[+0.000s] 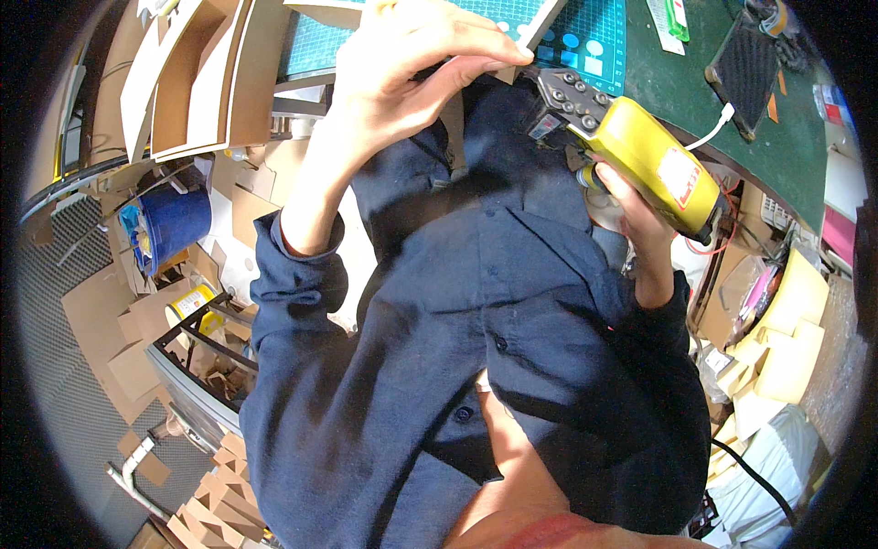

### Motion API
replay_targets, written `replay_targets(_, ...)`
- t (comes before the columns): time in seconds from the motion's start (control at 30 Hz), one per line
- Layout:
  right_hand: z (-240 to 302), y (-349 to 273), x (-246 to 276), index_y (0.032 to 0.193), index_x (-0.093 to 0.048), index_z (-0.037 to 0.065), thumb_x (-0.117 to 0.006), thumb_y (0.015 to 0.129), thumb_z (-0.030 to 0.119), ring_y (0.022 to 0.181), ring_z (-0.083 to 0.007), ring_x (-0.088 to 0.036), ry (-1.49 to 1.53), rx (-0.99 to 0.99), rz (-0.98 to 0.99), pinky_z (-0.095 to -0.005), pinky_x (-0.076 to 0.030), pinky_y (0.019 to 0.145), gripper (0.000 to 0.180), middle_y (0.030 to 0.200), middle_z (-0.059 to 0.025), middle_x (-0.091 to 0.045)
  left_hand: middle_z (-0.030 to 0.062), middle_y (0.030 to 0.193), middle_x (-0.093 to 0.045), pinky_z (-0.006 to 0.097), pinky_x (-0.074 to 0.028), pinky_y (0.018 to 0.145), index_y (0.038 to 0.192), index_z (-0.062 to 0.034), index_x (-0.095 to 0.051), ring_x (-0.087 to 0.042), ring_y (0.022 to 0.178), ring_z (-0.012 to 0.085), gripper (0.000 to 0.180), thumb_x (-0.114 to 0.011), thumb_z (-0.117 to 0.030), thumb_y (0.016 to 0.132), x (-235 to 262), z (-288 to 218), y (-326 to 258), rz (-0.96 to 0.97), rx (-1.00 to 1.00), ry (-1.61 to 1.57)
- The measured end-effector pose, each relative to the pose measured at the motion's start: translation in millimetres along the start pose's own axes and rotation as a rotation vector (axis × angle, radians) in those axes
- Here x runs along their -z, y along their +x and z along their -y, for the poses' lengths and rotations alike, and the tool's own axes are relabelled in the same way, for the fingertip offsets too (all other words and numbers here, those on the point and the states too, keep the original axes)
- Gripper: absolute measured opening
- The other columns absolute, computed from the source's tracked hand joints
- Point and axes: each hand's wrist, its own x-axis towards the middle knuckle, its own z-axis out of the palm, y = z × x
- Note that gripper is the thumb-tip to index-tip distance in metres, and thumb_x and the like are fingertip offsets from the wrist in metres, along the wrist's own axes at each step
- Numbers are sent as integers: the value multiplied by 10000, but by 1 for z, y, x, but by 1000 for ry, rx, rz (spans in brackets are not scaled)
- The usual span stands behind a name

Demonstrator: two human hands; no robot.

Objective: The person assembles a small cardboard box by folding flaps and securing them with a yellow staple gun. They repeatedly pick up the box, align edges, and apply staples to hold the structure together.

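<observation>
My right hand (640, 224) is wrapped round a yellow handheld power tool (654, 160), with the thumb showing beside its body. The tool's dark metal head (572, 99), studded with several bolts, points up and left. Close to that head, my left hand (407, 78) is closed, thumb and forefinger pinched at the near corner of a tan cardboard piece (543, 26). The piece lies over a teal cutting mat (590, 55) at the table's near edge. The hand hides most of it. Whether the tool's tip touches the cardboard, I cannot tell.
On the dark green table (777, 169) lie a black slab-like device (745, 78) with a white cable (713, 128) and a green-and-white item (675, 23). Cardboard boxes (197, 78) stand at left, above a blue bin (174, 224). Cardboard scraps (219, 494) lie lower left.
</observation>
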Motion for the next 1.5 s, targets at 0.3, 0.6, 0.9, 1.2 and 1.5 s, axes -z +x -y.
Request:
replay_targets(0.3, 6, -94, 113, 1290, -631, 27, -717, 916, 157, 1058, -195, -664, -229, -363, -174, -348, -500, 974, 405, 1170, -99, -702, 132, 1254, -631, 348, -425, 1000, 1317, -33, -504, -606, 1140, 219, 584, -782, -23, 804, 5, -33, -5, -234, 151, 225)
replay_targets(0.6, 40, -75, 242, 1295, -596, -36, -582, 915, -45, 1194, -231, -595, -766, -209, -404, -358, -434, 1058, 380, 1295, -156, -631, 112, 1229, -594, 385, -481, 1020, 1306, -49, -504, -598, 1150, 228, 435, -693, -183, 938, -55, -75, -56, -667, 1054, -1218)
replay_targets(0.9, -23, -11, 241, 1239, -609, 108, -555, 867, -50, 1071, -399, -617, -1147, -195, -307, -424, -507, 870, 407, 1198, -116, -647, 23, 1014, -494, 391, -439, 1023, 1095, -108, -555, -562, 1023, 190, 500, -777, -485, 853, -48, -104, 46, -700, 1452, -1461)
replay_targets(1.2, -43, 21, 249, 1234, -634, 28, -665, 771, -51, 1136, -356, -628, -964, -232, -181, -390, -489, 971, 471, 1233, -159, -645, 47, 1123, -583, 377, -494, 976, 1174, -61, -584, -590, 1086, 174, 369, -719, -308, 935, -70, -98, -4, -873, 1168, -1343)
replay_targets(1.5, -59, 20, 269, 1375, -538, 4, -716, 769, 14, 1262, -296, -549, -725, -246, 24, -361, -405, 1091, 632, 1357, -161, -561, 104, 1210, -526, 345, -554, 958, 1271, -16, -405, -605, 1109, 196, 571, -786, -62, 848, -41, -85, -8, -850, 782, -892)
